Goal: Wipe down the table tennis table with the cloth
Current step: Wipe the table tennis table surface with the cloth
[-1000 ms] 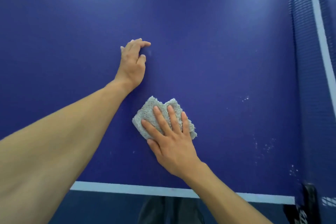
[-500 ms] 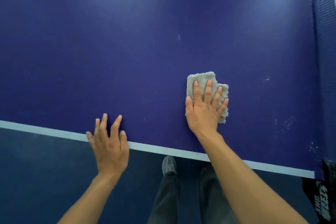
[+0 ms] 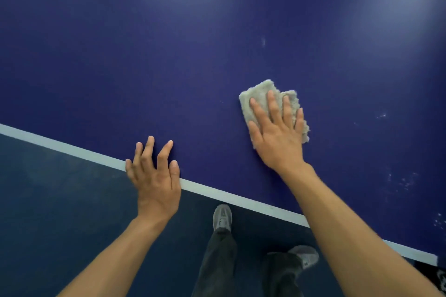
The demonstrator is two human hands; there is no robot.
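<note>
Right of centre, our right hand presses flat, fingers straight, on the folded grey fluffy cloth atop the dark blue table tennis table; our left hand, fingers spread, rests at its white edge line

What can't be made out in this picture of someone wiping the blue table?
Head view, the only one:
- Much of the cloth, covered by the right hand.
- The rest of the table, cut off by the frame's top and side edges.
- The white specks right of the cloth: too small to tell dirt from scratches.
</note>
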